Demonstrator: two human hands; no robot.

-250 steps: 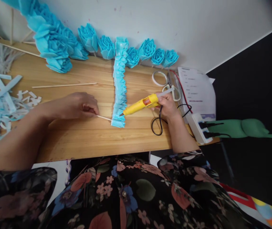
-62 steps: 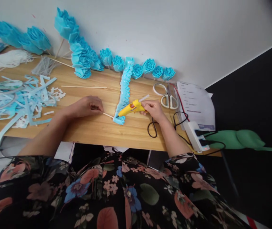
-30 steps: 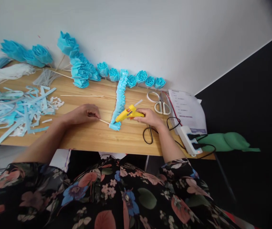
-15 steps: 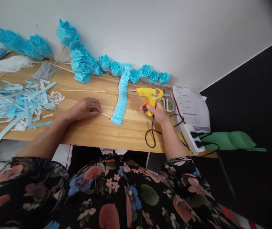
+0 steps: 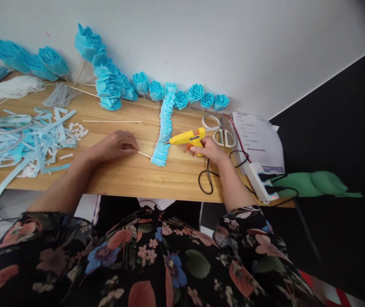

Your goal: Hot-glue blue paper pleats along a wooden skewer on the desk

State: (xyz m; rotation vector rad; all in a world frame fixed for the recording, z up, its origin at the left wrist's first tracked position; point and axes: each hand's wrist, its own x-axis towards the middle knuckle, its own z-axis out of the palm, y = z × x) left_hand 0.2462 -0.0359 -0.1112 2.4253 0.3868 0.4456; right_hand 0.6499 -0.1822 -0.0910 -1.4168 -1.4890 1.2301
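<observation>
My left hand (image 5: pixel 116 144) rests on the wooden table (image 5: pixel 131 175) and pinches a thin wooden stick (image 5: pixel 144 154). The stick's far end meets the near end of a long folded blue paper strip (image 5: pixel 164 125) that runs away toward the wall. My right hand (image 5: pixel 208 149) is closed on the handle of a yellow glue gun (image 5: pixel 187 137). The gun lies nearly level, its nozzle pointing left and touching the strip's right edge. Its black cord (image 5: pixel 206 177) loops on the table behind my right hand.
Blue paper roses (image 5: pixel 198 94) line the wall, with bigger ones (image 5: pixel 108 83) on sticks at left. Cut blue and white paper scraps (image 5: pixel 25 136) cover the left. A loose stick (image 5: pixel 112 122), a tape ring (image 5: pixel 210 122), white scissors (image 5: pixel 223 136), papers (image 5: pixel 256 138) and a power strip (image 5: pixel 261 181) lie nearby.
Half a second ago my right hand held the glue gun raised and upright away from the strip. It has now lowered it, nozzle against the strip. My left hand has stayed on the stick.
</observation>
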